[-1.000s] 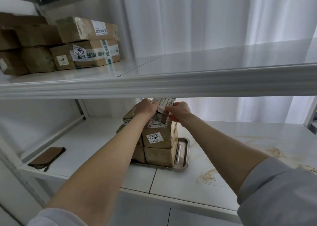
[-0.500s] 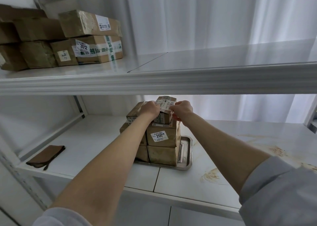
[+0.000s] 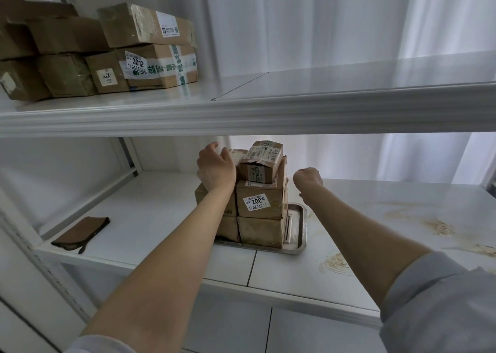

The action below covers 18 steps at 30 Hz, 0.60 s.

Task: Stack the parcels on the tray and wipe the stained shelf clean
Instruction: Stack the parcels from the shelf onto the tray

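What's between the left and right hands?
The small top parcel of the stack on the tray sits between the left hand and right hand, as the head view shows.

Both bare forearms stretch up toward centre frame, left hand [image 3: 216,169] loose with fingers gently curved and gripping nothing, right hand [image 3: 308,179] just right of it, apparently balled up, fingers tucked from sight.
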Each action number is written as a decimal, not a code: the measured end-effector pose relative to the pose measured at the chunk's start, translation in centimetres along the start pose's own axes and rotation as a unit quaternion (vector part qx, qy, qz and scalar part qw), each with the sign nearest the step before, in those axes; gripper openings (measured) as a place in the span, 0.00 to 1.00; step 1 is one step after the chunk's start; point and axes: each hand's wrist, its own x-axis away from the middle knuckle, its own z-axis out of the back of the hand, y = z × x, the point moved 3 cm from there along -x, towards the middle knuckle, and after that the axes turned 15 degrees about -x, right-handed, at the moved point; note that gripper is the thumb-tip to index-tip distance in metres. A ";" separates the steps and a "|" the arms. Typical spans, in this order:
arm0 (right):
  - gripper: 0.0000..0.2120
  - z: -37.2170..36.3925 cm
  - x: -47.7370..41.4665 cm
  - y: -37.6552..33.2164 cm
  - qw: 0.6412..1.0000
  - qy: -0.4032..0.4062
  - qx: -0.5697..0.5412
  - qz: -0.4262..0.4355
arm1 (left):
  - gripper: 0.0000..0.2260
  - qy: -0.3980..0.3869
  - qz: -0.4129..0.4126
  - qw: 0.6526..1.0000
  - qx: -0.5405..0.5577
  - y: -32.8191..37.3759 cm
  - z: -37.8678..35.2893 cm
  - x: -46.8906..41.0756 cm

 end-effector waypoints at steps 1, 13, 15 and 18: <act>0.10 0.0 0.2 1.0 1.000 -0.002 0.012 -0.021 | 0.17 -0.001 0.019 1.000 0.000 -1.2 0.0 0.1; 0.11 -1.4 0.9 11.2 0.979 -0.027 0.134 -0.149 | 0.19 -0.248 0.319 0.907 0.117 -12.9 -4.1 3.7; 0.09 -1.6 0.6 12.2 0.979 -0.012 0.125 -0.161 | 0.18 -0.293 0.318 0.890 0.141 -13.1 -5.0 4.7; 0.11 -1.8 -0.8 13.9 0.973 0.004 0.138 -0.186 | 0.18 -0.325 0.318 0.878 0.150 -13.0 -6.0 5.6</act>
